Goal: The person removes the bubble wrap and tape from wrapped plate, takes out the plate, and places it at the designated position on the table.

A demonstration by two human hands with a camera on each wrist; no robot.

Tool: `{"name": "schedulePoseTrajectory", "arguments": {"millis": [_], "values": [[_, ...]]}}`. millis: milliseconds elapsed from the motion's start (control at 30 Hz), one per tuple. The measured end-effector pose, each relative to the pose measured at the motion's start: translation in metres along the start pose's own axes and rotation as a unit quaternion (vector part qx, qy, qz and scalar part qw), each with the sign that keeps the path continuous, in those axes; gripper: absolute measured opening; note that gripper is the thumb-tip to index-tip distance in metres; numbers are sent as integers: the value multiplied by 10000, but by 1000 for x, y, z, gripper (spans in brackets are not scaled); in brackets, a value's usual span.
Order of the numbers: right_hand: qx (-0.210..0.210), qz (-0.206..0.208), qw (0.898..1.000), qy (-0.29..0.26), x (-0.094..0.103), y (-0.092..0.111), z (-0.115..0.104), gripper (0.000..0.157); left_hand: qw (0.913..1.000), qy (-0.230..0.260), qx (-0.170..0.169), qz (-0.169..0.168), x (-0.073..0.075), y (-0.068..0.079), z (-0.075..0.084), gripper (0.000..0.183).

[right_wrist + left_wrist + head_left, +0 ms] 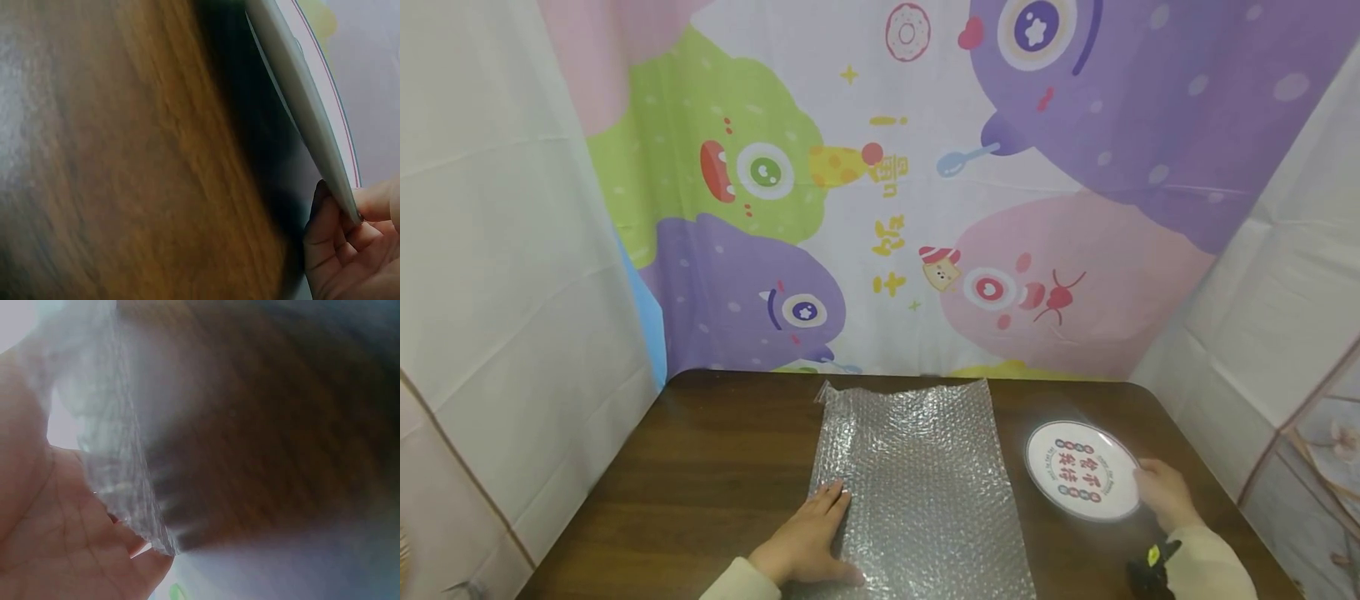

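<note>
A sheet of clear bubble wrap [925, 492] lies lengthwise on the brown table, its far edge slightly curled. My left hand [808, 533] rests on its left edge with the fingers extended. The left wrist view shows the palm [69, 531] against the crinkled side of the wrap [119, 462]. To the right of the wrap, my right hand [1165, 493] pinches the rim of a round white plate [1078, 471] with red lettering and a dark rim line. Seen edge-on in the right wrist view, the plate [306, 106] is held tilted above the table between thumb and fingers [325, 240].
The dark wood-grain table [700, 467] ends at a hanging cloth [887, 192] printed with cartoon monsters. White sheeting [490, 250] flanks it on both sides. A black item with a yellow mark [1152, 568] is at the right wrist.
</note>
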State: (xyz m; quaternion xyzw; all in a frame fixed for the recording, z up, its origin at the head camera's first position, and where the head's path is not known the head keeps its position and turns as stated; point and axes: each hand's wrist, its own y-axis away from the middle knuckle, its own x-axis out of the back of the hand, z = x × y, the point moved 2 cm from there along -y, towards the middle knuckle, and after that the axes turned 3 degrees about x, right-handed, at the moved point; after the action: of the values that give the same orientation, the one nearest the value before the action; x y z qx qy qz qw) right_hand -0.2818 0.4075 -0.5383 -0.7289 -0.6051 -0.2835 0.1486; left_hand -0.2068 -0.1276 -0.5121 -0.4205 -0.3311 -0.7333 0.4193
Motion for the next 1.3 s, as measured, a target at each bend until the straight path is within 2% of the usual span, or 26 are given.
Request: {"name": "schedulePoseTrajectory", "arguments": {"millis": [233, 433, 667, 900, 1300], "values": [[-247, -63, 9997, 69, 3, 1, -2, 57, 9999, 16, 57, -86, -1, 0, 1, 116], [-233, -92, 9996, 114, 3, 2, -1, 58, 10000, 29, 57, -70, -1, 0, 1, 116], [-222, 122, 9996, 155, 2, 4, -4, 57, 10000, 7, 57, -61, 0, 0, 2, 115], [-252, 119, 9994, 196, 3, 5, -5, 57, 9999, 63, 72, -62, -1, 0, 1, 116], [-479, 431, 9954, 715, 1, 4, -9, 52, 10000, 71, 43, -27, 1, -2, 1, 115]]}}
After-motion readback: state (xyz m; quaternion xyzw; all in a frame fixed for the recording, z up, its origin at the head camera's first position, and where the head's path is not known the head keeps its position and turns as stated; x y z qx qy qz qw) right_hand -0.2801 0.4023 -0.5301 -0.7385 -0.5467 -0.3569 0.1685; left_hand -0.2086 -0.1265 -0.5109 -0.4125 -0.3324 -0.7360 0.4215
